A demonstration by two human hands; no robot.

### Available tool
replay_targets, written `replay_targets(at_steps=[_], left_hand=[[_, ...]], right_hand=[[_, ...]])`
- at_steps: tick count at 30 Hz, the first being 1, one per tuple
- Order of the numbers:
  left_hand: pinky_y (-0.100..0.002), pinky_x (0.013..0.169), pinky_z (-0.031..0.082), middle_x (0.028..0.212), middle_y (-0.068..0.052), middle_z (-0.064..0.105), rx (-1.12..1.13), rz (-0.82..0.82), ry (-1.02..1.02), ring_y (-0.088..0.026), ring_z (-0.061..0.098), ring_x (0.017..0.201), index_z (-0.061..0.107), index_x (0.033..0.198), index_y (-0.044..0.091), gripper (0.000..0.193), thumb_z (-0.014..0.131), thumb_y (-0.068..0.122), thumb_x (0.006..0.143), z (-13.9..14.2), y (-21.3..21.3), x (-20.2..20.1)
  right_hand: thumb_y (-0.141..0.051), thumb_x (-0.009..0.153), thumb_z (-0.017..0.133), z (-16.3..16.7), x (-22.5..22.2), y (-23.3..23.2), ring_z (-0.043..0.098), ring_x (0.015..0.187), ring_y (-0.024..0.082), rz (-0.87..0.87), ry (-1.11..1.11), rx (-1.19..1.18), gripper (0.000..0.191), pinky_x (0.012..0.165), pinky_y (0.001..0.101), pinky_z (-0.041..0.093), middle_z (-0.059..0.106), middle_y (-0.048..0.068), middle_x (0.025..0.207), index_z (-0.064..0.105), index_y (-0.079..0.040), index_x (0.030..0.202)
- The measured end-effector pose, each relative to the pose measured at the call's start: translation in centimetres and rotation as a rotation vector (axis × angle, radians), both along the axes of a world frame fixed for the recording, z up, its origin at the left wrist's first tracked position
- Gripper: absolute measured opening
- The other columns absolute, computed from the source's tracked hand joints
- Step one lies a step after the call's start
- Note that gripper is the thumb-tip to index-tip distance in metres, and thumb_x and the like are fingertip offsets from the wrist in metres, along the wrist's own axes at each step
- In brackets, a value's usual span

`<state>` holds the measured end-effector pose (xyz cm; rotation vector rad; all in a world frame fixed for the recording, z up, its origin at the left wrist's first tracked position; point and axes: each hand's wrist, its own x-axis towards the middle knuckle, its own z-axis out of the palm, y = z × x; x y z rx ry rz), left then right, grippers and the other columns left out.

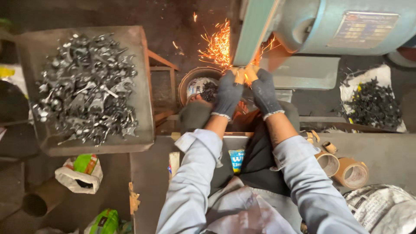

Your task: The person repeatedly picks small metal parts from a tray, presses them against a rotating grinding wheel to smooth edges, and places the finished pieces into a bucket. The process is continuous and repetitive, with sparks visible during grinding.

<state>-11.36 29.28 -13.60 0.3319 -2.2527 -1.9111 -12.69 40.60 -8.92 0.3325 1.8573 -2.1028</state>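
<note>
Both gloved hands meet at the lower edge of the grinder guard (253, 32), fingertips pressed together around a small metal piece (243, 73) that is mostly hidden between them. The left hand (227, 95) closes on it from the left, and the right hand (264, 93) closes on it from the right, touching the left at the fingertips. The piece sits just beyond the fingers, against the grinder, and sparks (216, 45) spray out to the left of it. A round bucket (190, 80) stands just under the left hand. A tray (145, 86) heaped with metal parts (84, 91) lies well apart to the left. 2 cardboard rolls (342, 169) rest near the right forearm, and a white sack of dark parts (372, 104) lies beyond.
</note>
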Motion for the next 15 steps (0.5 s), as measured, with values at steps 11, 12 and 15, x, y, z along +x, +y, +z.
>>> replay_targets(at_steps=[11, 12, 15], left_hand=[[-0.044, 0.091, 0.053, 0.115, -0.013, 0.074, -0.707, -0.154, 0.056, -0.033, 0.069, 0.107, 0.076, 0.108, 0.016, 0.026, 0.063, 0.035, 0.097, 9.1, -18.3, 8.5], [-0.045, 0.088, 0.052, 0.112, -0.016, 0.073, -0.701, 0.078, 0.007, -0.035, 0.068, 0.103, 0.073, 0.115, 0.009, 0.035, 0.069, 0.035, 0.092, 9.2, -21.0, 10.8], [-0.046, 0.070, 0.055, 0.093, -0.017, 0.071, -1.157, 0.083, -0.083, -0.035, 0.070, 0.082, 0.074, 0.100, 0.007, 0.016, 0.061, 0.016, 0.095, 8.5, -27.9, 14.6]], right_hand=[[-0.034, 0.101, 0.066, 5.0, 5.3, -0.5, 0.063, 0.115, 0.021, 0.315, 0.256, 0.583, 0.054, 0.102, 0.0338, 0.050, 0.069, 0.017, 0.126, 0.059, 0.000, 0.143], [-0.035, 0.101, 0.065, 5.4, 6.1, -0.7, 0.062, 0.121, 0.023, 0.392, 0.275, 0.597, 0.055, 0.105, 0.0351, 0.047, 0.068, 0.017, 0.130, 0.059, 0.000, 0.143], [-0.039, 0.099, 0.065, 7.2, 8.0, -1.9, 0.059, 0.131, 0.029, 0.612, 0.289, 0.693, 0.058, 0.109, 0.0387, 0.043, 0.065, 0.019, 0.138, 0.058, -0.002, 0.143]])
